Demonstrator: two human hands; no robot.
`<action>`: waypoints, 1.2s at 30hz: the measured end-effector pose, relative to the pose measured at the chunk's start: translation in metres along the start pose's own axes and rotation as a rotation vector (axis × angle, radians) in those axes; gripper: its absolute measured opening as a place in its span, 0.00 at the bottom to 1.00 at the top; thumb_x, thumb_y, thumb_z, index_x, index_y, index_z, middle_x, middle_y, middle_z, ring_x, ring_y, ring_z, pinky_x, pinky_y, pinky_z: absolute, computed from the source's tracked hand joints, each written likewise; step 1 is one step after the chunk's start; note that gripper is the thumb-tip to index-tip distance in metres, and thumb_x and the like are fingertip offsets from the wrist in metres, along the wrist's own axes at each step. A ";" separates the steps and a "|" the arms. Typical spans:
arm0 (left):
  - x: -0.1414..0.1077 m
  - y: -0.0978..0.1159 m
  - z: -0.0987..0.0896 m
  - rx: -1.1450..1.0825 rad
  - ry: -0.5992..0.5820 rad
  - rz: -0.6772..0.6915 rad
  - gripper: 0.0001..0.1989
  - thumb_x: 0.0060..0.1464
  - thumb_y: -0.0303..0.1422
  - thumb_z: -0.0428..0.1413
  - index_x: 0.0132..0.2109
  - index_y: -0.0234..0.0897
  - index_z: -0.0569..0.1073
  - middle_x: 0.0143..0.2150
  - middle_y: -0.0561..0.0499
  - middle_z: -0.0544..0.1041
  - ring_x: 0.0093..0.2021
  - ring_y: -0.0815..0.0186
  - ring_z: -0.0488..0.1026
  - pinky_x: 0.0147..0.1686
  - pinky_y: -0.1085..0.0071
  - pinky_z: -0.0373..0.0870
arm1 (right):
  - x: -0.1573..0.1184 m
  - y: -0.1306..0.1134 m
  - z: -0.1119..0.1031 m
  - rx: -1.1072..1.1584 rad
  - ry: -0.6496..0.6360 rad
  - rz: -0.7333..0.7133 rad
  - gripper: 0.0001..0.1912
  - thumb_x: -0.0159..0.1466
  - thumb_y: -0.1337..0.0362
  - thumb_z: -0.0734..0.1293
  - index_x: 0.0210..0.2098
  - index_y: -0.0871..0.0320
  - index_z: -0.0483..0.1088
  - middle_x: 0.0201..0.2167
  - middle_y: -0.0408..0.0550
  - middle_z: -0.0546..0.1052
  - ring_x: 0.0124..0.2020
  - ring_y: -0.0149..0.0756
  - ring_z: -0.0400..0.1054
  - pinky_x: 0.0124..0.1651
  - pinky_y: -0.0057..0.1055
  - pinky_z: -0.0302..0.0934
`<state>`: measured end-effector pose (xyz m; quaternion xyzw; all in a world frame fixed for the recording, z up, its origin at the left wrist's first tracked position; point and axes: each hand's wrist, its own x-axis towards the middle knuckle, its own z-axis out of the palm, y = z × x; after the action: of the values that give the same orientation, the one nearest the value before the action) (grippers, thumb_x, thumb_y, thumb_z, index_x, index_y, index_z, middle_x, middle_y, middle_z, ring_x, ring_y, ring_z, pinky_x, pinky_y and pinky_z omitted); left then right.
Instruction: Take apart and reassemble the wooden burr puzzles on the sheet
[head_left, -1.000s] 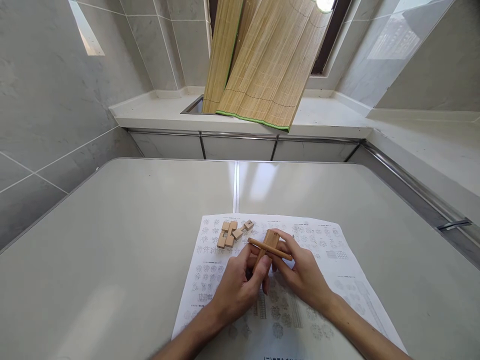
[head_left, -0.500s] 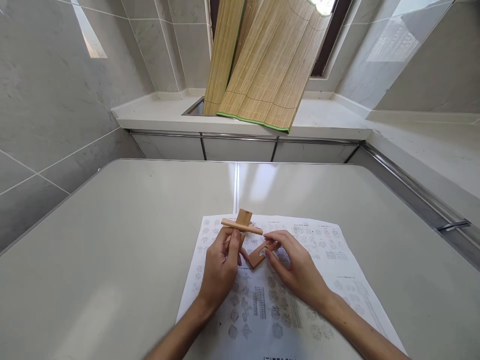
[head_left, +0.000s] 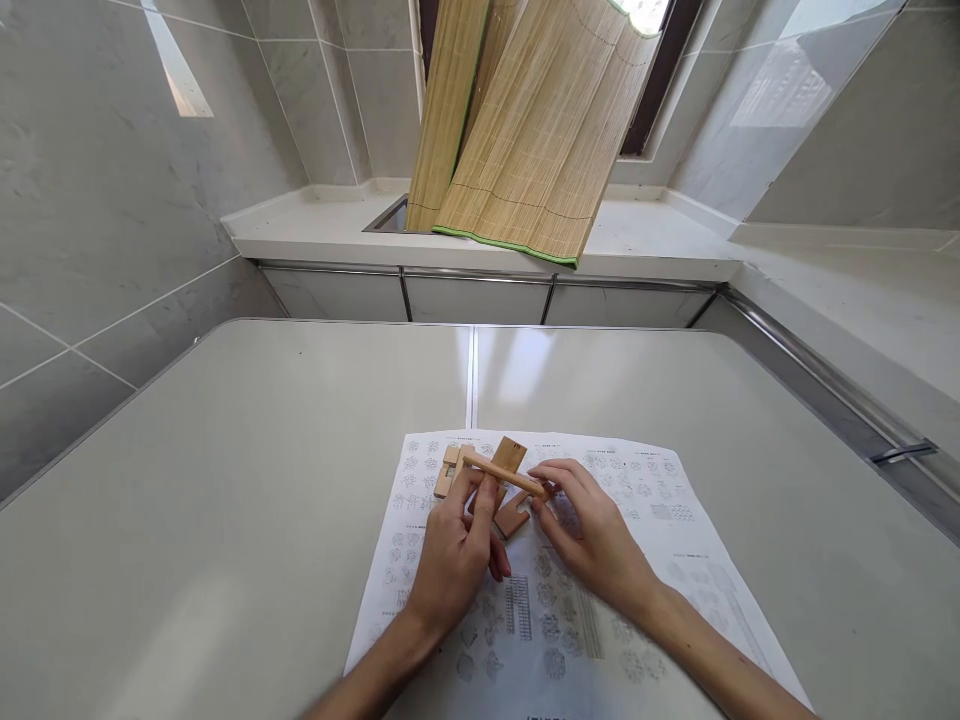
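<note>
My left hand pinches two crossed flat wooden puzzle pieces between thumb and fingers. One piece, seen edge-on, slants down to the right, and the other passes through or behind it. My right hand grips a notched wooden puzzle piece, its cut-out partly showing. The edge-on piece's right end is close to my right fingertips; whether it touches them I cannot tell. Beyond my left hand, more wooden pieces lie on the printed sheet, partly covered by the hand.
The sheet lies on a pale table with a seam down its far half. Behind stands a white ledge with a bamboo blind hanging over it. Tiled walls flank the table.
My left hand has moved slightly right and tilted the crossed pieces, bringing them nearer my right hand. The pieces lying behind it have come into view. My right hand has stayed nearly still.
</note>
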<state>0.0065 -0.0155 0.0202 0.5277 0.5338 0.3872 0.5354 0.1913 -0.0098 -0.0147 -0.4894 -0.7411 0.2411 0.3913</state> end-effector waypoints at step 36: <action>0.003 0.002 -0.002 -0.342 -0.107 -0.097 0.21 0.67 0.51 0.47 0.34 0.40 0.62 0.21 0.60 0.64 0.14 0.77 0.52 0.14 0.79 0.57 | 0.002 -0.008 -0.003 0.189 0.069 0.161 0.09 0.72 0.57 0.65 0.48 0.52 0.70 0.36 0.48 0.78 0.38 0.42 0.73 0.41 0.40 0.67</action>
<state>0.0054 -0.0116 0.0217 0.4223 0.4557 0.4173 0.6632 0.1891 -0.0115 -0.0062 -0.5162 -0.6594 0.3236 0.4405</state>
